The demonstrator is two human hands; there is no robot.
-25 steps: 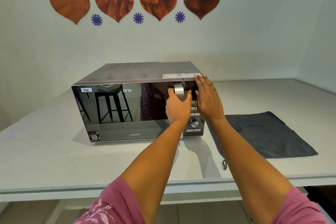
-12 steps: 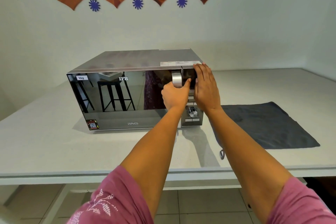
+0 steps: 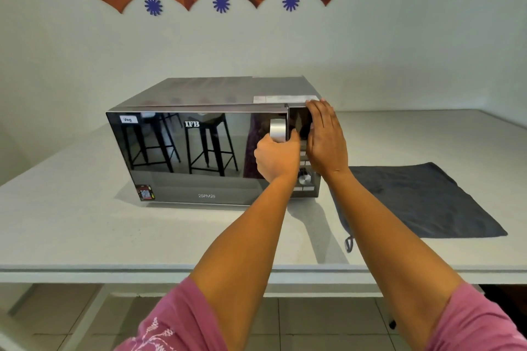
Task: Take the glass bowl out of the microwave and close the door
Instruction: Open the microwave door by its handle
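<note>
A silver microwave stands on the white table, and its mirrored door reflects bar stools. My left hand is wrapped around the lower part of the vertical silver door handle. My right hand lies flat against the dark control panel, fingers extended and holding nothing. A thin dark line runs along the door's top edge, so the door looks barely ajar at the handle side. The glass bowl is hidden behind the mirrored door.
A dark grey cloth lies flat on the table just right of the microwave. A silver knob sits low on the control panel. The table's front edge runs below my forearms, with tiled floor beneath.
Both hands have stayed on the handle and the control panel. The door's handle side seems to have come slightly forward. My view has moved a little closer.
</note>
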